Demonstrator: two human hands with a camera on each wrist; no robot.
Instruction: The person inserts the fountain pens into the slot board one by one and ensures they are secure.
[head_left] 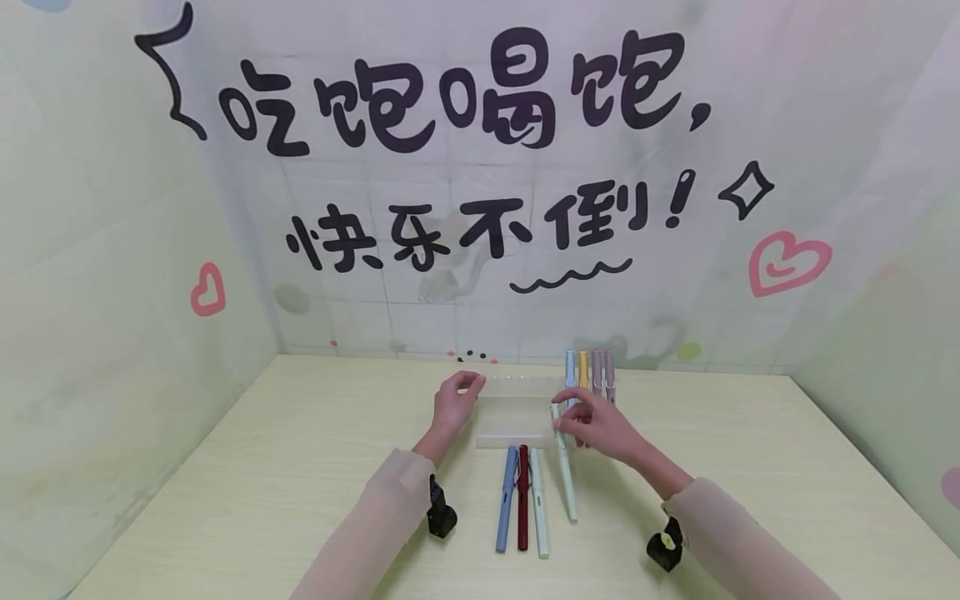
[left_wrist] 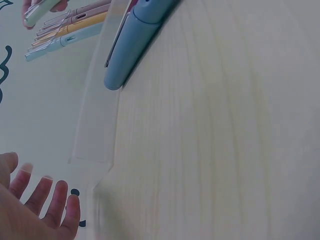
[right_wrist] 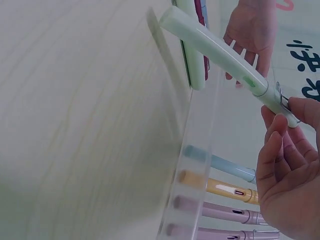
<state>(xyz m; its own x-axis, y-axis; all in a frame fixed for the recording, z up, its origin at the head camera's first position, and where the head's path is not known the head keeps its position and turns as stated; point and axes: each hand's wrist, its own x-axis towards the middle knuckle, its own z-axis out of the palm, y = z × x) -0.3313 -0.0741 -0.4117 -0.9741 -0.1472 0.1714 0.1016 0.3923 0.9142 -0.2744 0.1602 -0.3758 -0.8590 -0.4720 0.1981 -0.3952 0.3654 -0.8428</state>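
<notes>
On a pale wood-grain table (head_left: 262, 483), a clear plastic tray with a notched back edge (head_left: 513, 440) stood between the two hands, and the work of laying pens across it looked about half done. Four pens appeared settled at its right end, caps reaching past the back edge: one light blue (head_left: 570, 367), one orange-yellow (head_left: 583, 367) and two mauve (head_left: 597, 367) (head_left: 610, 367). The right hand (head_left: 606, 427) pinched a fifth, a slim pale green pen with a metal clip (head_left: 566, 483), by its cap between thumb and fingers, the barrel slanting down in front of the tray. Three more lay side by side before the tray, apparently left to place: one medium blue (head_left: 506, 500), one dark red (head_left: 522, 508) and another pale green one (head_left: 538, 508). That made eight pens and one tray. The left hand (head_left: 454, 404) was at the tray's left back corner, fingers relaxed and apart, gripping no pen; whether it touched the tray, I cannot tell.
</notes>
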